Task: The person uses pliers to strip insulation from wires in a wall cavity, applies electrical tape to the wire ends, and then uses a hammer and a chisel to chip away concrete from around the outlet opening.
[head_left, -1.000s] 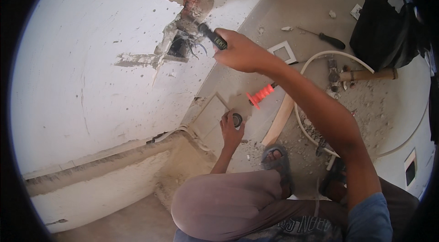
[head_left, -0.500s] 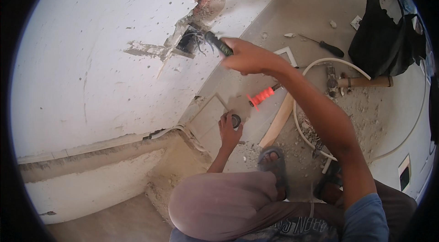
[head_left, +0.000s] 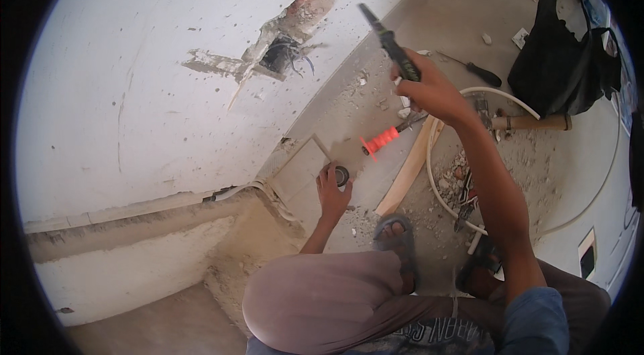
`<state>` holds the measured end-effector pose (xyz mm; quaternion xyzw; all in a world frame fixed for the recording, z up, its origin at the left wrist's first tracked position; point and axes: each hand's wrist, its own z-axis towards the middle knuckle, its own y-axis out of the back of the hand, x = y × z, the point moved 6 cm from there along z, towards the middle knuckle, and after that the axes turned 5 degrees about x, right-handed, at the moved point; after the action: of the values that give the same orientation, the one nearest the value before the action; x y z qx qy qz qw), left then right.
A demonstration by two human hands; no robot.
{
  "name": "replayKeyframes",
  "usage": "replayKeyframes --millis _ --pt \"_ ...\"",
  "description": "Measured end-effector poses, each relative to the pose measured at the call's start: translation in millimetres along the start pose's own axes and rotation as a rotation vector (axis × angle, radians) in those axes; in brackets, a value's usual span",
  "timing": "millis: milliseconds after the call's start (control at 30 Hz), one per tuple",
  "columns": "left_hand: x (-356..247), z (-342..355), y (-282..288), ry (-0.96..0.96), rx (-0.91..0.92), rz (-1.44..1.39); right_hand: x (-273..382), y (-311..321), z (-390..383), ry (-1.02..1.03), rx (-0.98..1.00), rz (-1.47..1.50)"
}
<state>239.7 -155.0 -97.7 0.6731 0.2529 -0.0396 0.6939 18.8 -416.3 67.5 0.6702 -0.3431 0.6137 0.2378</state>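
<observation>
Two hands: right hand (head_left: 433,90) grips slim dark pliers (head_left: 390,43); left hand (head_left: 332,190) presses dusty concrete.

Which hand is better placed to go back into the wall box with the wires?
Probably the right hand: it grips the pliers, raised nearest the wall box. The left hand rests low on the floor by a small dark ring.

right hand (head_left: 433,90) gripping pliers (head_left: 390,43), left hand (head_left: 331,188) on floor
</observation>
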Motion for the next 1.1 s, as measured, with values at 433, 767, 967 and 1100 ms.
replayKeyframes --millis 433,767,967,1100 --pt "1 -5 -6 0.024 -0.015 0.002 23 -73 55 0.076 0.184 -0.007" --pt "1 -4 -4 -0.002 -0.044 -0.015 24 -79 55 -0.064 0.512 -0.213" --pt "3 -7 0 0.034 -0.043 -0.031 33 -39 9 0.088 0.063 0.038" --pt "5 -7 0 0.014 -0.067 -0.069 2 20 -26 0.120 -0.240 0.191"
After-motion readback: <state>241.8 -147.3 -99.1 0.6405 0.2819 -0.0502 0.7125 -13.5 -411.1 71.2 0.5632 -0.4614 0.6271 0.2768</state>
